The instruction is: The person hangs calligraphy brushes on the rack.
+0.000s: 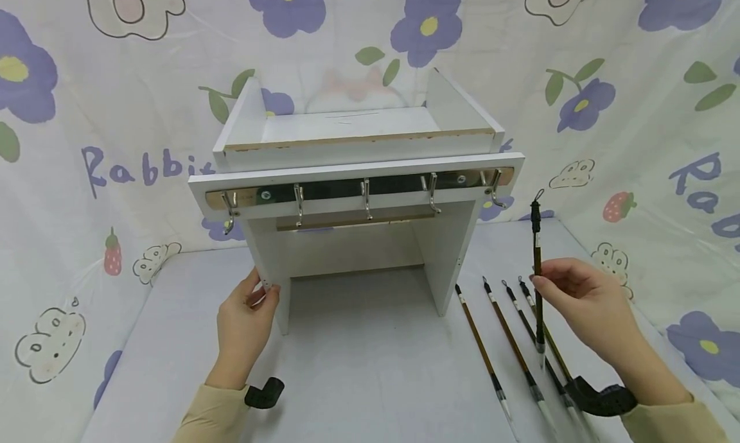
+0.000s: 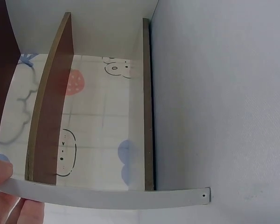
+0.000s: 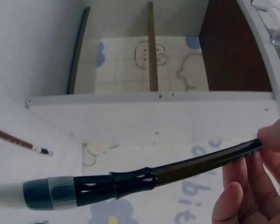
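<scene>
A white wooden stand (image 1: 358, 151) with a rail of metal hooks (image 1: 365, 192) stands on the table. My left hand (image 1: 261, 293) pinches the front edge of its left side panel (image 2: 121, 197), fingertips (image 2: 1, 171) on that edge. My right hand (image 1: 539, 282) pinches a dark calligraphy brush (image 1: 537, 250) and holds it upright, loop at the top, white tip down, just right of the stand and below the rightmost hook (image 1: 496, 196). The right wrist view shows the brush handle (image 3: 130, 179) between my fingertips (image 3: 276, 137), in front of the stand's right panel (image 3: 149, 112).
Several more brushes (image 1: 484, 350) lie side by side on the grey table (image 1: 370, 366), right of the stand and under my right hand. One brush end (image 3: 16, 138) shows in the right wrist view. A flower-print cloth (image 1: 647, 109) hangs behind and to both sides.
</scene>
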Available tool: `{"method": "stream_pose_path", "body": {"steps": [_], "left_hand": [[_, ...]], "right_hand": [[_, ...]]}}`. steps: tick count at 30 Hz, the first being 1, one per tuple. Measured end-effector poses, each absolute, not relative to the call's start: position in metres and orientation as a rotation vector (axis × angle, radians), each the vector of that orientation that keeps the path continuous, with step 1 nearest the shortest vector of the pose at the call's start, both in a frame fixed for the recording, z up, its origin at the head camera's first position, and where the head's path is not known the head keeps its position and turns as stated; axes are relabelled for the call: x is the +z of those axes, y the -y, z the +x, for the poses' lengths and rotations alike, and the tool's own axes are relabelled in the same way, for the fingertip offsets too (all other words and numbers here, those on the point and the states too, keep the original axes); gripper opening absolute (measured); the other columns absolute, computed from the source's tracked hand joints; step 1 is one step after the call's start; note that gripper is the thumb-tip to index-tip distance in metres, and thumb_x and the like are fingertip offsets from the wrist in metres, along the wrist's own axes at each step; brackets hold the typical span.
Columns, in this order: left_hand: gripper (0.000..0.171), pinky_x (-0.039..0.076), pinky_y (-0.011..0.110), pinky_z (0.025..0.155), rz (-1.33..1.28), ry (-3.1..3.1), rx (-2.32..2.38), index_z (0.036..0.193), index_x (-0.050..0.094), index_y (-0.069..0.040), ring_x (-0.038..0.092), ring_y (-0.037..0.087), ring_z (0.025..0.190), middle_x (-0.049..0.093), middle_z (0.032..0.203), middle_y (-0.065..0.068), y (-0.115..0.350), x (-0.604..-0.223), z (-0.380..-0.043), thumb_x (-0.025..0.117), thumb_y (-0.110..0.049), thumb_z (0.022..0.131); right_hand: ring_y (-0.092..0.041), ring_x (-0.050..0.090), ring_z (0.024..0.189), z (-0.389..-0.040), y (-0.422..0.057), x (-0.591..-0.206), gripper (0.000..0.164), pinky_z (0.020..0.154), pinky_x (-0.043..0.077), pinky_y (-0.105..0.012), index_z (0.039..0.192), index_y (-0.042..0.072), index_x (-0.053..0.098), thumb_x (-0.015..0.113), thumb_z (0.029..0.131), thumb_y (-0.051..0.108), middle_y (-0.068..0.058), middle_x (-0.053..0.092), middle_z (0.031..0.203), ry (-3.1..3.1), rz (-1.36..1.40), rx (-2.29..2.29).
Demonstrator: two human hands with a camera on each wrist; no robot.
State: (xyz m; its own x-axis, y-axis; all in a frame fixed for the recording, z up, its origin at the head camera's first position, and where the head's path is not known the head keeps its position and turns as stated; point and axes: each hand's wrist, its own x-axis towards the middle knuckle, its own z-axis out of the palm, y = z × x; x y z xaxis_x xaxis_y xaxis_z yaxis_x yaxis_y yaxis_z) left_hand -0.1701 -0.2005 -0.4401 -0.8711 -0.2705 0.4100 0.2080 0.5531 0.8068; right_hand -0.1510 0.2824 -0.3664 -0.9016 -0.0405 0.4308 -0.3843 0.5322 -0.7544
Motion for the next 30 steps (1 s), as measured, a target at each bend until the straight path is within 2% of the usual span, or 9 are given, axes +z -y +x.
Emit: {"method": "stream_pose_path", "body": {"steps": [8,17,22,26,30], "left_hand": [[0.048,0.056,0.027,0.079,0.050,2.290,-1.293,0.137,0.056,-0.009,0.067,0.027,0.100,0.061,0.128,0.010,0.201,-0.441,-0.170,0.068,-0.014,0.091],[0.047,0.056,0.029,0.079,0.053,2.293,-1.290,0.135,0.057,-0.010,0.067,0.027,0.100,0.061,0.128,0.009,0.200,-0.438,-0.169,0.068,-0.014,0.090],[0.046,0.056,0.029,0.079,0.051,2.289,-1.290,0.135,0.058,-0.010,0.067,0.027,0.100,0.062,0.127,0.010,0.200,-0.438,-0.169,0.068,-0.014,0.090],[0.047,0.057,0.029,0.079,0.047,2.286,-1.289,0.135,0.058,-0.010,0.067,0.027,0.100,0.062,0.127,0.010,0.201,-0.439,-0.170,0.069,-0.014,0.090],[0.047,0.057,0.029,0.078,0.042,2.288,-1.287,0.136,0.057,-0.009,0.067,0.028,0.100,0.061,0.127,0.010,0.201,-0.439,-0.170,0.069,-0.013,0.090]], "right_hand": [[-0.007,0.063,0.077,-0.148,-0.271,-0.366,0.017,0.064,0.052,-0.014,0.099,0.005,0.068,0.070,0.085,-0.004,-0.003,0.070,0.090,2.405,0.462,1.299],[-0.009,0.061,0.076,-0.145,-0.262,-0.361,0.016,0.061,0.052,-0.017,0.100,0.008,0.068,0.070,0.086,-0.001,0.002,0.069,0.090,2.458,0.486,1.251],[-0.009,0.060,0.075,-0.145,-0.261,-0.360,0.016,0.059,0.051,-0.018,0.099,0.008,0.068,0.070,0.086,-0.001,0.005,0.068,0.088,2.471,0.494,1.230],[-0.009,0.060,0.074,-0.145,-0.260,-0.359,0.014,0.058,0.050,-0.018,0.099,0.007,0.068,0.070,0.087,0.000,-0.001,0.068,0.087,2.470,0.494,1.247],[-0.010,0.060,0.074,-0.144,-0.260,-0.359,0.015,0.059,0.051,-0.017,0.100,0.006,0.068,0.070,0.087,-0.001,-0.001,0.068,0.088,2.462,0.492,1.263]]}}
